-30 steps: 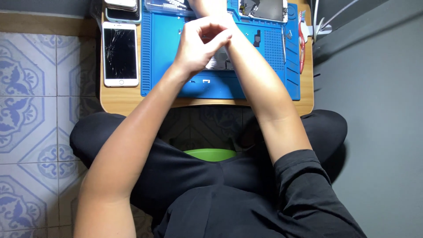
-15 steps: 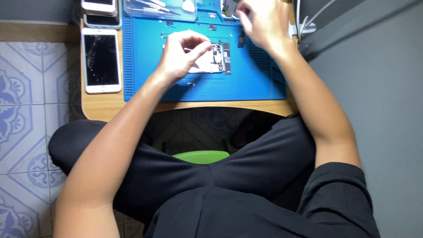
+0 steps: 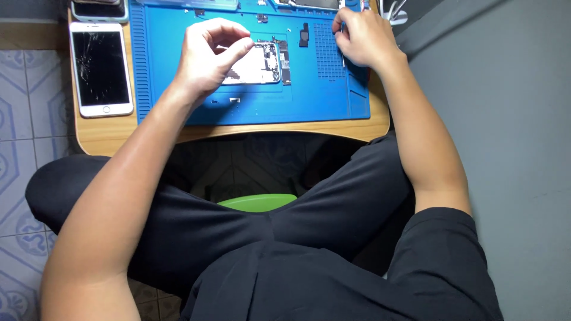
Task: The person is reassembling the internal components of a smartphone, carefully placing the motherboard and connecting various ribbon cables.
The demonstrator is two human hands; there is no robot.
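Far left on the small wooden table point(image 3: 107, 134): a white smartphone with a cracked black screen point(image 3: 100, 68), lying face up just beside the blue silicone repair mat point(image 3: 297, 98). A second phone point(image 3: 99, 9) sits above it, mostly cut off by the frame edge.

Left hand point(image 3: 208, 56) hovers over the mat, thumb and forefinger pinched together; whatever lies between them is too small to make out. Directly under those fingers lies the opened phone chassis with exposed board point(image 3: 257, 63), flat on the mat near its centre. A small black component point(image 3: 304, 34) lies apart, to the chassis's right.

Right hand point(image 3: 364, 37) rests at the mat's upper right corner, fingers curled closed around a thin metal tool point(image 3: 342, 50), possibly tweezers.
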